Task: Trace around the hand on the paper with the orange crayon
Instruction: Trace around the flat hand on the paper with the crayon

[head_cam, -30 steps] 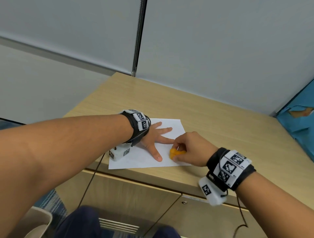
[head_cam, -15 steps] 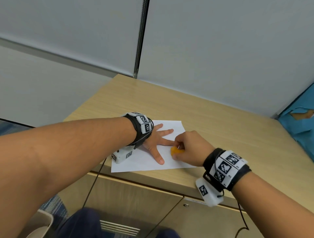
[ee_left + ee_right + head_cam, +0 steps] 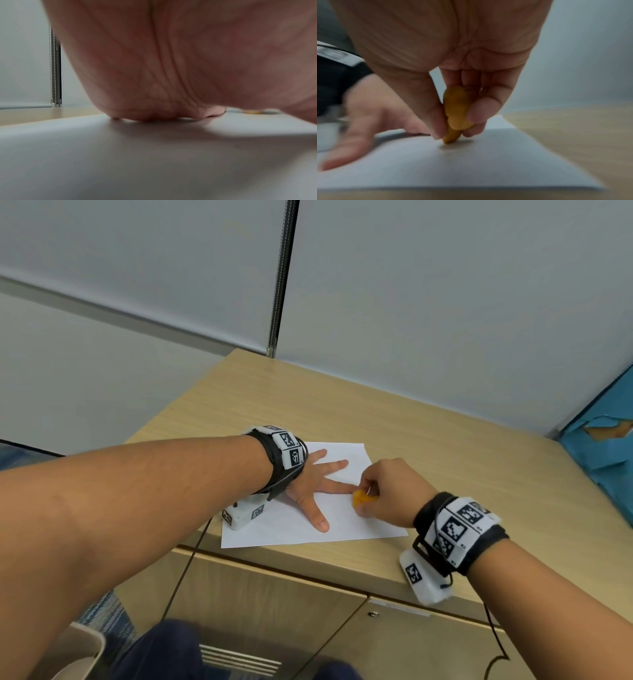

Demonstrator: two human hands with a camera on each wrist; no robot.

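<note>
A left hand point(image 3: 308, 486) is lying flat, fingers spread, on a white sheet of paper point(image 3: 346, 525) on a wooden cabinet top point(image 3: 445, 460). The right hand point(image 3: 394, 491) is pinching a stubby orange crayon point(image 3: 455, 115), its tip touching the paper beside the left index fingertip.

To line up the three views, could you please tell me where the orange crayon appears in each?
Head: orange crayon centre, pinched by right hand.
Left wrist: small orange sliver far right, beyond the palm.
Right wrist: centre, tip on paper.
Shared landmark: the white paper.
</note>
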